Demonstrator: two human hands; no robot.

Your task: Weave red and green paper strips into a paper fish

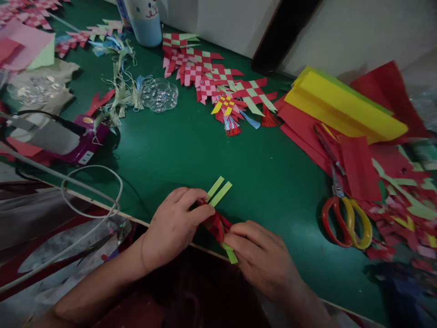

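With both hands (177, 223), pinched folded red paper (215, 226), partly hidden in the grip. Exposed narrow, straight green strips (220, 194) at either end.

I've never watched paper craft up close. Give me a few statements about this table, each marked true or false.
1. The left hand and right hand both hold the red and green paper piece. True.
2. The scissors have two blue handles. False: the scissors have one red handle and one yellow.
3. The yellow paper lies over red paper. True.
4. The tabletop is white. False: the tabletop is green.
5. Two light green strips stick out beyond the left hand's fingers. True.
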